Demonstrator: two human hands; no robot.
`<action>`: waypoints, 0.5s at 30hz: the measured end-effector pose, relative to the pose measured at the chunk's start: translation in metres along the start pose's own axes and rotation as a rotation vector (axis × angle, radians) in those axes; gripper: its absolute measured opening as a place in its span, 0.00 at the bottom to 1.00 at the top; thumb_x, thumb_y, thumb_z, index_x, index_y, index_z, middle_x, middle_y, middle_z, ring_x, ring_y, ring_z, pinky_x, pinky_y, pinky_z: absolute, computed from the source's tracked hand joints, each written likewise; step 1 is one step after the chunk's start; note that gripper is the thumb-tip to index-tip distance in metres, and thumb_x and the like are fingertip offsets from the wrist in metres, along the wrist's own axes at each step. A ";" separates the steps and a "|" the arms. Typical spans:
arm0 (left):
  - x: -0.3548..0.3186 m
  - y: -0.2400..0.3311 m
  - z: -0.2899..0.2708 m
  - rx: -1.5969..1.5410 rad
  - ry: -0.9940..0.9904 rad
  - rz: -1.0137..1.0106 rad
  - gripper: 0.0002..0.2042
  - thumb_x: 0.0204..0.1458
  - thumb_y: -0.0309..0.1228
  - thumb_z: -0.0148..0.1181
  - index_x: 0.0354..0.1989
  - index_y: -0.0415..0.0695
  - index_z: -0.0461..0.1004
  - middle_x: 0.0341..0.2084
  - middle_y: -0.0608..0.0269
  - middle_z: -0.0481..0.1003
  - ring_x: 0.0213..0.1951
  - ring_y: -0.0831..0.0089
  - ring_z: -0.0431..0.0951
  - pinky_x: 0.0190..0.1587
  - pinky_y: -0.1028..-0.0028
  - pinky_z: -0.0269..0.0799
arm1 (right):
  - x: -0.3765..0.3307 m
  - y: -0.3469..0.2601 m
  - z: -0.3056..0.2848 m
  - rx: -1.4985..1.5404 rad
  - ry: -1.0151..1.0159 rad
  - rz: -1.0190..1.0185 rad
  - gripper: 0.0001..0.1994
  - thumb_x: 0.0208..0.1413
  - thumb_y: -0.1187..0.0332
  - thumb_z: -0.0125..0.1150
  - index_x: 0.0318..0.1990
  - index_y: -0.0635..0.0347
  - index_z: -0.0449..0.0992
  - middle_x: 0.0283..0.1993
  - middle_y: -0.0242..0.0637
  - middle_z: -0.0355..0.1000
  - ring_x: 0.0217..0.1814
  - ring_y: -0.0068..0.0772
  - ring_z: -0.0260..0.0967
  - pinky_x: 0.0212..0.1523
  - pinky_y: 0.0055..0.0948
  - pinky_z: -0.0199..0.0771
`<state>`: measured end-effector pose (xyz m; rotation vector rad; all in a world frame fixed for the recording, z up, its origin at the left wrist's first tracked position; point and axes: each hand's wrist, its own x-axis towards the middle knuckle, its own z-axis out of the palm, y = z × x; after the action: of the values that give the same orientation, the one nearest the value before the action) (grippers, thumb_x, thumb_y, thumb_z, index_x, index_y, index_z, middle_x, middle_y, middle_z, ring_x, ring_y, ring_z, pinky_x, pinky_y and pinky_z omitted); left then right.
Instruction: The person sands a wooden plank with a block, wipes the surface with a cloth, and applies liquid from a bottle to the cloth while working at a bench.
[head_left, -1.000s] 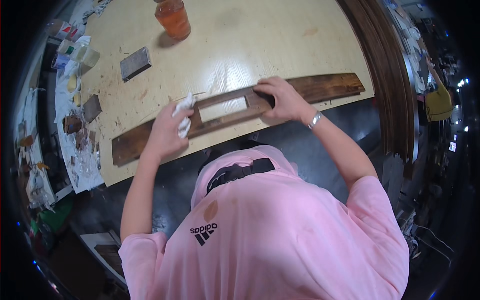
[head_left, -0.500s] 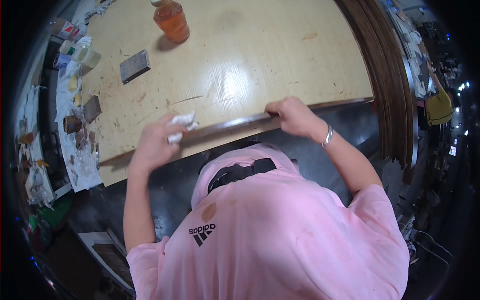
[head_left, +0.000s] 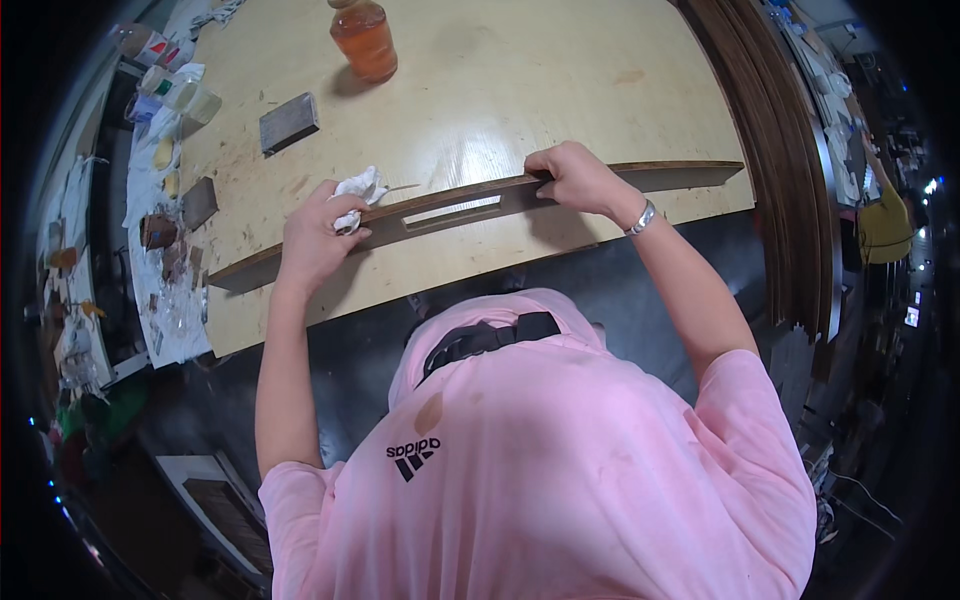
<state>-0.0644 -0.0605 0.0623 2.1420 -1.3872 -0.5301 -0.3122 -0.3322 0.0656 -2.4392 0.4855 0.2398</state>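
A long, narrow dark-brown wooden board stands on its edge across the near part of the table, with a rectangular slot through its middle. My left hand is closed round a crumpled white cloth and pressed against the board's upper edge, left of the slot. To the slot's right, my right hand pinches the board's top edge, fingers bent over it. A thin pale stick shows just beyond the cloth.
On the pale wooden table, a grey rectangular block lies beyond my left hand. A jar of amber liquid stands farther back. Cluttered white sheeting borders the left side; long dark mouldings line the right.
The board has moved away from me and tilted, so its face and slot now show. Both hands have moved with it, the cloth still in the left.
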 end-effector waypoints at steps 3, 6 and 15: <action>0.001 -0.002 0.005 -0.028 0.074 -0.020 0.19 0.35 0.23 0.75 0.39 0.45 0.78 0.39 0.59 0.73 0.43 0.57 0.76 0.45 0.66 0.72 | 0.005 0.001 0.001 0.036 -0.007 0.026 0.12 0.43 0.75 0.68 0.38 0.65 0.78 0.34 0.51 0.76 0.39 0.52 0.74 0.41 0.42 0.71; 0.006 -0.006 0.012 0.043 0.193 -0.007 0.19 0.37 0.25 0.74 0.40 0.46 0.78 0.41 0.60 0.73 0.44 0.57 0.77 0.45 0.65 0.72 | 0.015 0.005 0.006 0.024 0.099 0.022 0.13 0.44 0.72 0.69 0.40 0.62 0.80 0.36 0.48 0.78 0.41 0.53 0.75 0.43 0.44 0.73; -0.018 -0.002 0.022 0.106 0.358 0.093 0.16 0.38 0.26 0.75 0.39 0.45 0.79 0.42 0.54 0.74 0.41 0.51 0.78 0.41 0.62 0.75 | -0.010 0.007 0.033 -0.171 0.370 -0.108 0.05 0.44 0.72 0.63 0.31 0.57 0.75 0.30 0.43 0.75 0.40 0.49 0.75 0.40 0.46 0.73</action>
<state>-0.0832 -0.0481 0.0444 2.1119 -1.3251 -0.0322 -0.3264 -0.3141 0.0384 -2.6790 0.5051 -0.2300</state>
